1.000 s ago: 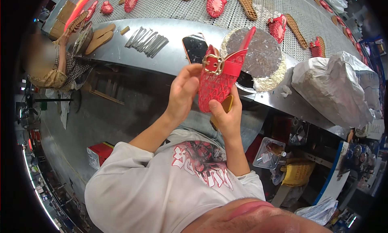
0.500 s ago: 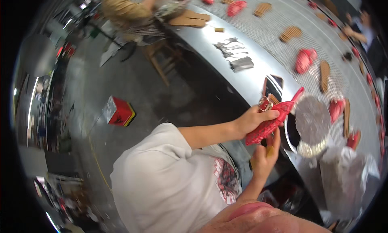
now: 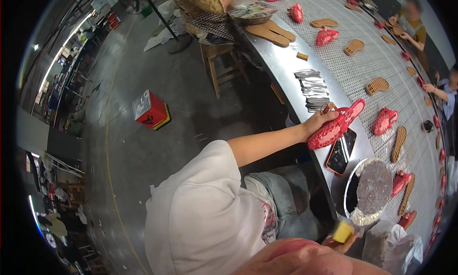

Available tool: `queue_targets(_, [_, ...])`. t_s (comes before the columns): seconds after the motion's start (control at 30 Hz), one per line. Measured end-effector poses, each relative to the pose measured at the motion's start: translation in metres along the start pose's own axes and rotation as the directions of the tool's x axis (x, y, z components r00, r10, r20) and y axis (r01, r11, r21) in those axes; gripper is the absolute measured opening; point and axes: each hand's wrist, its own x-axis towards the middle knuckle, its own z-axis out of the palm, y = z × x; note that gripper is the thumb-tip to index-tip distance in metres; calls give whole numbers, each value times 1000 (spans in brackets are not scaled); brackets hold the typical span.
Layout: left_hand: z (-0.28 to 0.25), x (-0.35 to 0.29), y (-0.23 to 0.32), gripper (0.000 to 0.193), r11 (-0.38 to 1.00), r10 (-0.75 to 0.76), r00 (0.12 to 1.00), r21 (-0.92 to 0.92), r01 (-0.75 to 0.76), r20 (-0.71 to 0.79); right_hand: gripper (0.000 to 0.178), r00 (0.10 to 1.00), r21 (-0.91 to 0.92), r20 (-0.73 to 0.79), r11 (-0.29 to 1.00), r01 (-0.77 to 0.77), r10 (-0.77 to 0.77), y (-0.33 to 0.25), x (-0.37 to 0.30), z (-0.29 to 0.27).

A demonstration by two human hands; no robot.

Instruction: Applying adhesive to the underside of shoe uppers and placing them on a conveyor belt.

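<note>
My left hand [image 3: 317, 124] is closed around a red woven shoe upper [image 3: 329, 135], held over the bench edge with its pale pink inner side showing toward the toe end. A small brown and metal part [image 3: 327, 107] shows beside my thumb. Lower down, my right hand [image 3: 339, 245] grips a yellow block [image 3: 342, 232], blurred by motion and apart from the shoe. Under the shoe lies a smartphone [image 3: 341, 156] with an orange-red edge. Beside it stands a round white-rimmed container [image 3: 347, 194] with a grey crusted disc [image 3: 375, 183] and crumpled foil.
Thin metal strips [image 3: 312, 90] lie stacked on the steel bench [image 3: 286, 65]. Tan soles [image 3: 377, 85] and red uppers [image 3: 384, 121] are spread over the mesh belt. A person [image 3: 200, 8] sits at the far bench; others work across the belt. A red box [image 3: 151, 111] stands on the floor.
My right hand has come away from the shoe with the yellow block, down toward my body. My left hand has carried the shoe forward over the phone. The view has shifted.
</note>
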Motion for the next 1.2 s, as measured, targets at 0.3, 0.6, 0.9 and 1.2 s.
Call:
queue_targets(0.3, [-23, 13, -5, 61, 997, -70, 989, -17, 73, 127, 24, 885, -242, 77, 852, 464, -460, -58, 19, 32])
queue_targets(0.6, [6, 8, 11, 82, 977, -19, 996, 212, -1, 91, 15, 749, -521, 543, 548, 655, -379, -80, 15, 70])
queue_targets(0.9, [1, -2, 9, 86, 977, -51, 997, 209, 38, 58, 15, 572, -624, 727, -19, 781, -380, -40, 32, 91])
queue_targets(1.2, [-1, 3, 13, 80, 986, -81, 993, 153, 68, 82, 18, 748, -571, 565, 491, 659, -348, -47, 53, 86])
